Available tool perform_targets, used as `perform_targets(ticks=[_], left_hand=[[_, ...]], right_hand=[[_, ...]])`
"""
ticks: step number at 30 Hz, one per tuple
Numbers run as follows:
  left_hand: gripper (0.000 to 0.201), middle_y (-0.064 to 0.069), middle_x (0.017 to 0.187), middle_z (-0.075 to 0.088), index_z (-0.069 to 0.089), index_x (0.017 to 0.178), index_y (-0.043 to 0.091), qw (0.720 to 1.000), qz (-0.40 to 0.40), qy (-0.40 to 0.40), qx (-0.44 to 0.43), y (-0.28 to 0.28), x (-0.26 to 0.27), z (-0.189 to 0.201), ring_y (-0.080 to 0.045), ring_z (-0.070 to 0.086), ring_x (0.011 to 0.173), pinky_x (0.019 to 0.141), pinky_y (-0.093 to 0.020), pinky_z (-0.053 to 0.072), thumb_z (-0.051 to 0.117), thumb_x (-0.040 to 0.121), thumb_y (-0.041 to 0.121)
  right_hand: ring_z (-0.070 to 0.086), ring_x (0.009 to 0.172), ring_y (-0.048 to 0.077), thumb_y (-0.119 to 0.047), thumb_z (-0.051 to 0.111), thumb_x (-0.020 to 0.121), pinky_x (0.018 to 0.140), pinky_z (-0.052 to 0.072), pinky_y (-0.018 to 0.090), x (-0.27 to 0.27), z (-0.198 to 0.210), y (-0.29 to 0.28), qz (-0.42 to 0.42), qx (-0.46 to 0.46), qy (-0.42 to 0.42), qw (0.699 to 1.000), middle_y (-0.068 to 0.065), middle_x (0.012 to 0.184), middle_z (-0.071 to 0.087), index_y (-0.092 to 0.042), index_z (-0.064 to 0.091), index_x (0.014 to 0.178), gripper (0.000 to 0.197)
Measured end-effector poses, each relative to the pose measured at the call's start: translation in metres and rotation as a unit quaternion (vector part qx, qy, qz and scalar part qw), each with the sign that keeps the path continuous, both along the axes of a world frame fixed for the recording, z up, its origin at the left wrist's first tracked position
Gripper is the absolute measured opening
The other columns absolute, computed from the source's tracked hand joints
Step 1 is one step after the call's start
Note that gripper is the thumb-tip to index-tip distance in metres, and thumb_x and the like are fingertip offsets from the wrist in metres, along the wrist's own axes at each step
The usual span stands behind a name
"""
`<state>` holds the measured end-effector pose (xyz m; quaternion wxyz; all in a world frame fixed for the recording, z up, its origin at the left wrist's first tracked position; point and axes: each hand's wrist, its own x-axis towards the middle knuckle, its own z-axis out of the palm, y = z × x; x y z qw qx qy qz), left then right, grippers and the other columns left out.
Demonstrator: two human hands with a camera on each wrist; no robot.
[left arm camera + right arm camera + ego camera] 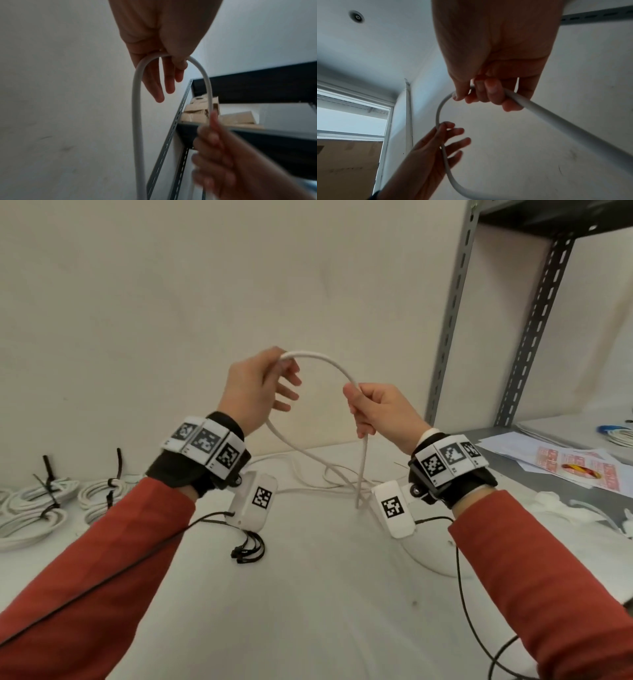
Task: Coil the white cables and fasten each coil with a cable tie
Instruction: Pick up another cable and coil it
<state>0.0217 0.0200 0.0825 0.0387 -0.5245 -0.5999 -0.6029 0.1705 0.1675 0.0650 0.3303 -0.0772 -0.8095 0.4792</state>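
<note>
A white cable (322, 358) arches in the air between both hands above the white table (308, 594). My left hand (263, 385) pinches the top of the arch between thumb and forefinger, its other fingers spread; the left wrist view shows the cable (137, 94) bent over that pinch. My right hand (376, 412) grips the cable in a fist, and the right wrist view shows the fingers (489, 93) curled round it. Both ends hang down to a loose tangle (342, 477) on the table. Black cable ties (248, 549) lie below my left wrist.
Several coiled white cables (37, 501) fastened with black ties lie at the table's left edge. A grey metal shelf (534, 337) stands at the right, with papers (582, 467) on its lower board. A white wall is close behind.
</note>
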Motion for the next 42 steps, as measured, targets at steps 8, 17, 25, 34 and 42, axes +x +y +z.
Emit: perform_targets(ticks=[8, 17, 25, 34, 42], left_hand=[[0.028, 0.002, 0.069, 0.065, 0.055, 0.078, 0.024, 0.979, 0.132, -0.028, 0.153, -0.056, -0.036, 0.059, -0.01, 0.043, 0.034, 0.037, -0.02, 0.032, 0.038, 0.1, 0.02], [0.03, 0.007, 0.06, 0.064, 0.054, 0.077, 0.028, 0.947, 0.243, -0.076, 0.194, -0.151, -0.093, 0.081, -0.007, 0.044, 0.035, 0.036, -0.021, 0.028, 0.035, 0.099, 0.026], [0.03, 0.013, 0.048, 0.057, 0.056, 0.077, 0.029, 0.94, 0.301, -0.051, 0.154, -0.228, -0.118, 0.067, -0.004, 0.036, 0.034, 0.034, -0.017, 0.027, 0.036, 0.1, 0.027], [0.022, 0.002, 0.07, 0.051, 0.055, 0.086, 0.029, 0.943, 0.327, -0.054, 0.022, -0.265, -0.122, 0.029, -0.011, 0.038, 0.056, 0.05, -0.024, 0.031, 0.039, 0.099, 0.022], [0.019, -0.008, 0.075, 0.06, 0.059, 0.111, 0.023, 0.916, 0.386, 0.101, -0.034, -0.259, -0.119, -0.001, -0.022, 0.053, 0.067, 0.057, -0.019, 0.037, 0.046, 0.098, 0.029]], right_hand=[[0.037, 0.038, 0.014, -0.035, 0.056, 0.094, 0.043, 0.036, 0.022, -0.02, -0.041, -0.008, -0.028, 0.005, -0.063, 0.998, -0.001, 0.043, 0.037, -0.013, 0.041, 0.053, 0.049], [0.042, 0.048, 0.021, -0.064, 0.059, 0.078, 0.064, 0.04, 0.032, -0.02, -0.041, -0.001, -0.08, 0.064, -0.047, 0.994, 0.014, 0.046, 0.045, 0.002, 0.044, 0.048, 0.075], [0.019, 0.038, 0.008, -0.048, 0.051, 0.089, 0.046, 0.03, 0.023, -0.029, -0.008, -0.025, 0.182, -0.148, 0.05, 0.971, -0.011, 0.044, 0.021, -0.017, 0.032, 0.057, 0.048], [0.021, 0.047, 0.012, -0.024, 0.037, 0.099, 0.052, 0.032, 0.024, -0.057, 0.014, -0.07, 0.488, -0.393, 0.136, 0.768, -0.002, 0.056, 0.025, -0.011, 0.058, 0.082, 0.029], [0.061, 0.069, 0.011, -0.024, 0.042, 0.095, 0.074, 0.053, 0.028, -0.068, 0.041, -0.117, 0.448, -0.424, 0.277, 0.736, -0.009, 0.077, 0.064, -0.017, 0.071, 0.098, 0.03]])
